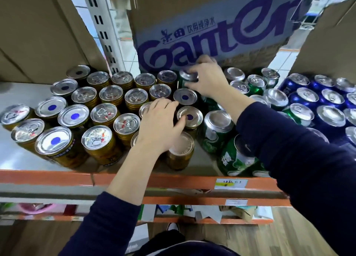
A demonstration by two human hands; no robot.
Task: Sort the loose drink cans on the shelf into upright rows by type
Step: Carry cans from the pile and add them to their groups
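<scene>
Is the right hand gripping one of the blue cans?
No, the right hand pinches the top of a green can at the back, beside the gold cans.

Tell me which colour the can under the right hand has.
The can is green with a silver top, gripped by the right hand; head view.

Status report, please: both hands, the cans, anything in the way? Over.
Right hand grip on green can, back row. Left hand resting on gold cans. Cardboard box close behind the green can.

Shelf (pixel 57 175) with cans (pixel 104 140), cardboard box (pixel 212 24)
</scene>
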